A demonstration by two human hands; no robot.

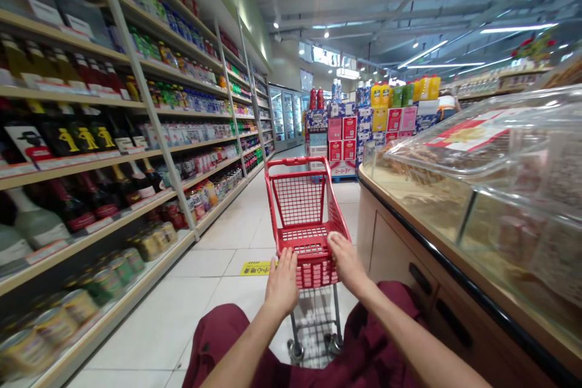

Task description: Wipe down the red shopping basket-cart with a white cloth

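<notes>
A red shopping cart (pixel 307 242) with a plastic basket stands upright right in front of me, on a metal frame with wheels. My left hand (pixel 282 282) is on the near left corner of its basket, fingers together over the rim. At the near right corner, my right hand (pixel 348 262) is closed on the edge, its fingers bent over the top. The thumbs and the undersides of both grips are partly hidden. Inside the basket, the grid floor shows no goods. The cart's handle (pixel 297 162) is on the far side.
Shelves (pixel 163 150) of bottles and cans line the left. A wooden counter (pixel 404 242) with clear plastic covers (pixel 495 133) borders the right. Ahead stand stacked drink boxes (pixel 342 136) and glass-door fridges (pixel 284 112). A yellow floor sticker (pixel 255 268) lies on white tiles. A person (pixel 449 106) is farther back.
</notes>
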